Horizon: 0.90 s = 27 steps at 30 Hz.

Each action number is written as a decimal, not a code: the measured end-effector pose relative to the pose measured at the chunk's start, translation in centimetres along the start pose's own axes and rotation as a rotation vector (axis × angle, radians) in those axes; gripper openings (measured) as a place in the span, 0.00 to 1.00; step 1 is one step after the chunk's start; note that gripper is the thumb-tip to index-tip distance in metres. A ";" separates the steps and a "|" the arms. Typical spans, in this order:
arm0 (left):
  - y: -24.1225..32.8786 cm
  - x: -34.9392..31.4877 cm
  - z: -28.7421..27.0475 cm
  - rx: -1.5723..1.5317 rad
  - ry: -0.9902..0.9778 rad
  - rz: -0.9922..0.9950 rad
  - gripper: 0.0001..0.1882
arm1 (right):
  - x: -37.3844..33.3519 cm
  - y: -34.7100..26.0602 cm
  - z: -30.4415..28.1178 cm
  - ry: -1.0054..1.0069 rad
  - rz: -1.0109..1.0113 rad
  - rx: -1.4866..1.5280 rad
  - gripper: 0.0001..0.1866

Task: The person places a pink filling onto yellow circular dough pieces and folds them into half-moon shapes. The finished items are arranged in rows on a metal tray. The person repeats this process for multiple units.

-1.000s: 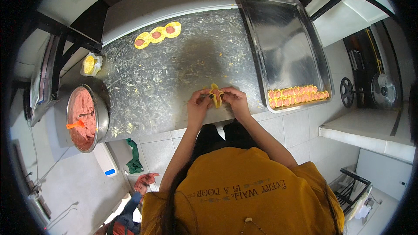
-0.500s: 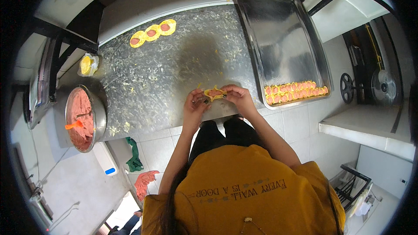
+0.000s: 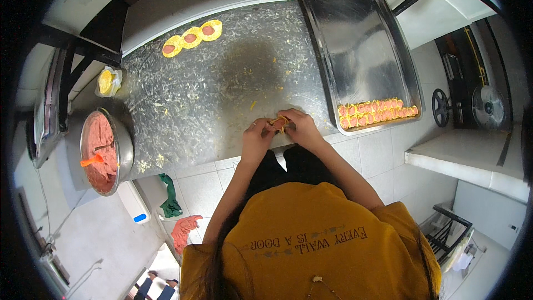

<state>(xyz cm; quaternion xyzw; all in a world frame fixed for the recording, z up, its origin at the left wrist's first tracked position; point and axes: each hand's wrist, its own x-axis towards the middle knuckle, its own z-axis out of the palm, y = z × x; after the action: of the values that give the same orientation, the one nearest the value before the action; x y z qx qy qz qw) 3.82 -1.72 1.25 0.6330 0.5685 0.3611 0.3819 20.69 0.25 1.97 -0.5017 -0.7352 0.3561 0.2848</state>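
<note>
Above the table's near edge, my left hand point(image 3: 257, 136) and my right hand point(image 3: 302, 126) pinch one small dumpling point(image 3: 279, 124) between them. Its yellow wrapper is folded up around pink meat filling, which shows at the top. My fingertips cover part of its sides. Farther off to the left, three round yellow wrappers point(image 3: 181, 43) lie in a slanting, touching row, each with a lump of pink filling. Inside the metal tray point(image 3: 355, 39) at the right, finished-looking dumplings point(image 3: 377, 112) stand packed in rows along the near end.
A steel bowl point(image 3: 126, 153) of pink ground meat point(image 3: 102, 133) with an orange-handled utensil point(image 3: 91, 160) stands at the left. Behind it lies a plastic bag with yellow wrappers point(image 3: 105, 81). Flour and dough scraps dust the dark tabletop point(image 3: 183, 94). Green and pink cloths hang or lie below.
Both hands have drawn closer together around the dumpling, the left shifting rightward. Its wrapper, spread wider before, is now gathered more tightly around the filling.
</note>
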 end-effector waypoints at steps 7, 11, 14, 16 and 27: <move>0.0 0.5 0.5 0.054 -0.012 0.004 0.16 | 0.1 0.0 -0.3 -0.053 0.001 -0.111 0.19; -0.1 1.1 0.6 0.176 -0.106 -0.017 0.19 | 0.5 -0.3 -0.3 -0.082 0.004 -0.200 0.15; 0.2 1.0 0.7 0.182 -0.130 -0.002 0.19 | 0.0 -1.2 -1.1 -0.077 -0.014 -0.163 0.12; 0.2 1.1 0.9 0.157 -0.148 -0.034 0.18 | -0.3 -0.9 -0.8 -0.043 0.027 -0.122 0.13; 0.8 1.4 1.5 0.044 -0.185 -0.136 0.16 | -1.1 0.0 0.0 0.115 0.086 -0.241 0.15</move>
<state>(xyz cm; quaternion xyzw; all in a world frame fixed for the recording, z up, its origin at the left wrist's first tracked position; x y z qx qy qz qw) 5.67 -0.52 1.32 0.6317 0.5803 0.2618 0.4423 21.08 -0.79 1.90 -0.5830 -0.7328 0.2477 0.2484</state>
